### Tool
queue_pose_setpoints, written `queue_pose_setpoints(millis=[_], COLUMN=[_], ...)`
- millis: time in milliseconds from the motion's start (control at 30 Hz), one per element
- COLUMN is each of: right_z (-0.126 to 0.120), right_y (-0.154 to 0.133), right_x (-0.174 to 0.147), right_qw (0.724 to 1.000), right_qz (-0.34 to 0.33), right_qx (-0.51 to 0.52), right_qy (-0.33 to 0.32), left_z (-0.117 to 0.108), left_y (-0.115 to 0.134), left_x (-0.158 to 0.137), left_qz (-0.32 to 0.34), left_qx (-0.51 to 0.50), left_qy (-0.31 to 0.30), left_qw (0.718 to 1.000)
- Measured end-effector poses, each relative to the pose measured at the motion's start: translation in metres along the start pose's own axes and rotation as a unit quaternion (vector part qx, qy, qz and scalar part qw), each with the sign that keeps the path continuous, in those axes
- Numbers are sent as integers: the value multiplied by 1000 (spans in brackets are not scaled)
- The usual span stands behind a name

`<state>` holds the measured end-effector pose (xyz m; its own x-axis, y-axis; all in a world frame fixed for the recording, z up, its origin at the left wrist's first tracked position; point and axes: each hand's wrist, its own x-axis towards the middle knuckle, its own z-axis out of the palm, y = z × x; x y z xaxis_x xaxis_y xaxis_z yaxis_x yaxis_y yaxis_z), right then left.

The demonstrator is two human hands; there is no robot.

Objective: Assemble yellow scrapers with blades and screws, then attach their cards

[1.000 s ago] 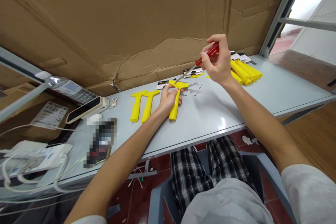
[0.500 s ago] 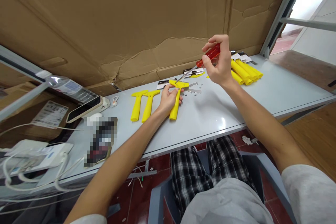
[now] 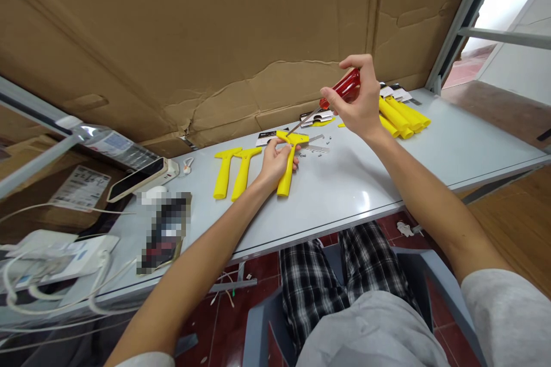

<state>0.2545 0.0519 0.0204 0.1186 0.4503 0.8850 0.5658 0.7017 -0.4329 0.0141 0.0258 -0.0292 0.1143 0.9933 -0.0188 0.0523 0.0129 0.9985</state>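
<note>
My left hand (image 3: 274,163) is closed around a yellow T-shaped scraper (image 3: 284,184), whose wide head points away from me. In my right hand (image 3: 360,108) is a screwdriver (image 3: 343,89) with a clear red handle; thumb and forefinger are spread while the handle rests against the palm. The shaft slants down to the left and its tip meets the scraper's head. Whether a screw sits under the tip is too small to tell. Just right of the head lie thin metal blades (image 3: 317,149) and several small screws (image 3: 326,144). Two more yellow scrapers (image 3: 222,175) lie left of my left hand.
Yellow handles (image 3: 402,117) are piled at the right by some cards. A phone (image 3: 136,179), a blurred-out object (image 3: 166,235) and white cables (image 3: 55,292) occupy the left. Behind the table (image 3: 340,200) rises a cardboard sheet (image 3: 224,28); a plastic bottle (image 3: 114,143) lies back left.
The fingers of my right hand have shifted on the screwdriver handle, with thumb and forefinger now wider apart. The tip stays on the scraper head, and my left hand holds still.
</note>
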Motion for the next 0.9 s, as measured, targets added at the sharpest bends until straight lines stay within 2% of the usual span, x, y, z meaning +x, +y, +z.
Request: queue_pose_setpoints(millis=[533, 767, 900], right_z=[-2, -1, -2], right_y=[-11, -6, -7], right_x=[-2, -1, -1], right_qw=[999, 999, 1000], right_qz=[9, 18, 8], right_qx=[44, 26, 8], right_qy=[-31, -13, -25], left_z=[-1, -1, -1], left_y=[0, 0, -1], left_x=[0, -1, -1], left_qz=[3, 7, 4], left_qx=[-7, -1, 2], left_qy=[-4, -6, -4], left_qw=[1000, 1000, 1000])
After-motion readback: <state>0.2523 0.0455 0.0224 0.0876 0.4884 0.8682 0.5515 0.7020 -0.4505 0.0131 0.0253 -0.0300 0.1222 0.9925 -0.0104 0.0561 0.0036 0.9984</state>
